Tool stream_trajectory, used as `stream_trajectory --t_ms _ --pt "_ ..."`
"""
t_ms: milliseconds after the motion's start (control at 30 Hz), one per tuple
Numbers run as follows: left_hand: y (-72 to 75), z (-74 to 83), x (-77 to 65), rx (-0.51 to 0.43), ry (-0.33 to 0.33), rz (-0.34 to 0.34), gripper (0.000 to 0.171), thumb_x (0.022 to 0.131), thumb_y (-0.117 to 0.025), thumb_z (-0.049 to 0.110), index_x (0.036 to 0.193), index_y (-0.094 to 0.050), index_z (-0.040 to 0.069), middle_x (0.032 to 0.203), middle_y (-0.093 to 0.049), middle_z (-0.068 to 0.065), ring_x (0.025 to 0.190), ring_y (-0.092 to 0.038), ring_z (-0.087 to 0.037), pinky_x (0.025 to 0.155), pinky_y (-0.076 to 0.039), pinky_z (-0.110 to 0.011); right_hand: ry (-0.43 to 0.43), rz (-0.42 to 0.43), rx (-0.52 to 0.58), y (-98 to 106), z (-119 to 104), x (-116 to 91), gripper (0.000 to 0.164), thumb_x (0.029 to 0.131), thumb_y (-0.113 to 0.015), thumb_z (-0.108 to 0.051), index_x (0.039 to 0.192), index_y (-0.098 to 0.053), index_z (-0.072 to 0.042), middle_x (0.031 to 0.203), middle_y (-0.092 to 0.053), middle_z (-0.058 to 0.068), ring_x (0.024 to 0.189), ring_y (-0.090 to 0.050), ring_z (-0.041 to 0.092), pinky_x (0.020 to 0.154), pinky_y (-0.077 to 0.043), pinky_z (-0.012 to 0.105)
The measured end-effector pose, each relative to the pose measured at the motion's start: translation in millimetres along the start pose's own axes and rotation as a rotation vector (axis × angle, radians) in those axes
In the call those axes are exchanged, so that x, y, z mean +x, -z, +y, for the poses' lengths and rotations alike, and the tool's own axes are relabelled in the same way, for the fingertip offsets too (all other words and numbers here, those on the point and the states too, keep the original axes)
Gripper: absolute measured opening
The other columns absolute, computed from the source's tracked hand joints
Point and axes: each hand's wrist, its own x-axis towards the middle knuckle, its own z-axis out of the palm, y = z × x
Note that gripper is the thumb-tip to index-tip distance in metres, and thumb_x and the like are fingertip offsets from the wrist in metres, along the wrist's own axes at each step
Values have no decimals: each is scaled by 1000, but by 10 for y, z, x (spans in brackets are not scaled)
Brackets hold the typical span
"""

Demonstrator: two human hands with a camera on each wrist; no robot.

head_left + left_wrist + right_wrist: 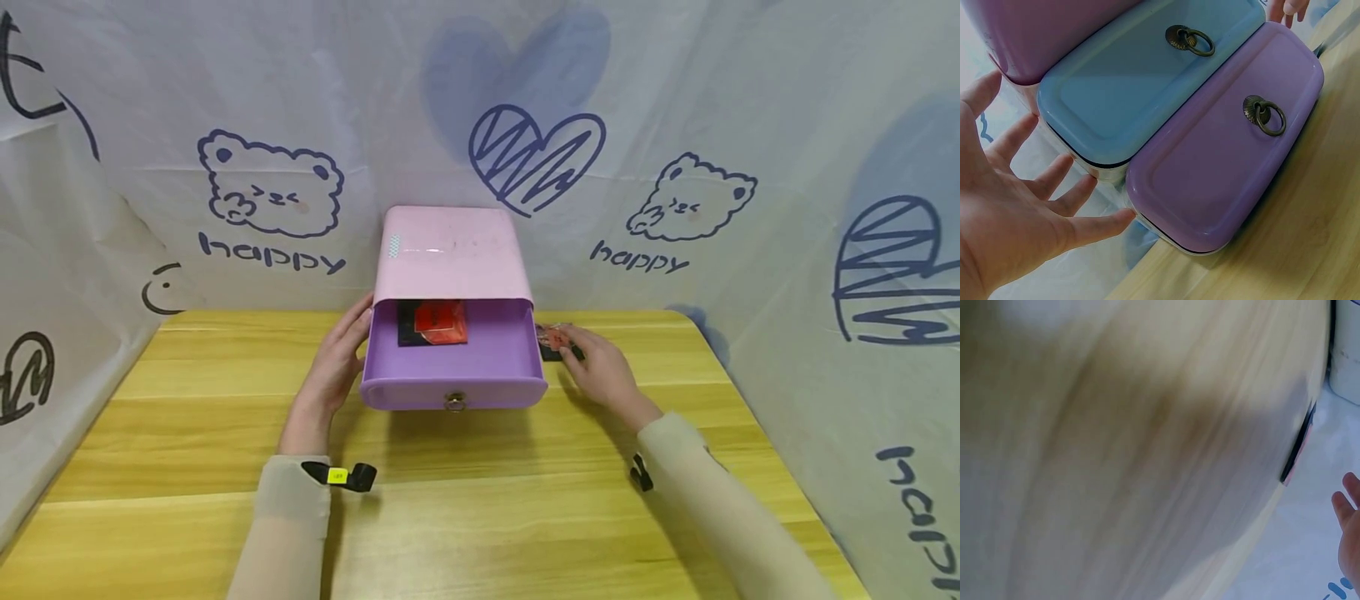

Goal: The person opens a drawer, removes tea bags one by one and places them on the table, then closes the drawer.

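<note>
A small pink-topped drawer cabinet stands at the back of the table. Its purple top drawer is pulled out, and a red and black packet lies inside. My left hand is at the cabinet's left side. In the left wrist view, that hand's spread fingers rest along the side beside the closed blue drawer and lower purple drawer. To the cabinet's right, my right hand reaches over a second red and black packet on the table. The right wrist view shows only part of that hand.
Brass ring pulls stick out from the drawer fronts. The wooden table runs back to a white cloth with printed bears and hearts. More cloth hangs at both sides.
</note>
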Motion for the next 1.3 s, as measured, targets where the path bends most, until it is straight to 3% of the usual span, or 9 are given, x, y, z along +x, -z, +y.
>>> stream_trajectory --t_ms 267,733,1000,1133,1300 --pt "-14 -3 -7 2 0 6 48 94 -45 39 139 -36 27 146 -27 0 125 -27 -20 102 -21 -59 22 82 21 73 -97 -58 45 93 -46 -36 136 -42 -22 136 -45 5 121 -37 21 100 -34 47" --pt "-18 5 -16 -8 -3 2 48 94 -45 37 140 -36 26 146 -27 -1 126 -27 -21 102 -21 -60 267 344 107 253 -312 -26 43 88 -56 -23 130 -49 -16 133 -49 3 119 -40 15 96 -39 43" --pt "-8 3 -14 -2 4 4 48 94 -45 38 139 -36 27 146 -27 0 126 -26 -20 103 -21 -59 389 476 218 393 -562 0 40 88 -55 -24 125 -54 -9 129 -52 7 95 -56 16 86 -48 37" --pt "-5 4 -16 1 6 5 48 94 -46 39 139 -36 27 147 -26 0 126 -26 -20 102 -21 -59 423 504 250 453 -675 17 39 89 -53 -24 124 -54 -8 129 -52 8 82 -58 18 77 -50 34" --pt "-6 3 -14 -2 2 5 48 94 -46 38 139 -36 27 146 -27 -1 125 -27 -21 102 -22 -59 453 523 287 527 -788 32 37 89 -54 -21 124 -54 -7 128 -53 9 78 -58 19 72 -52 32"
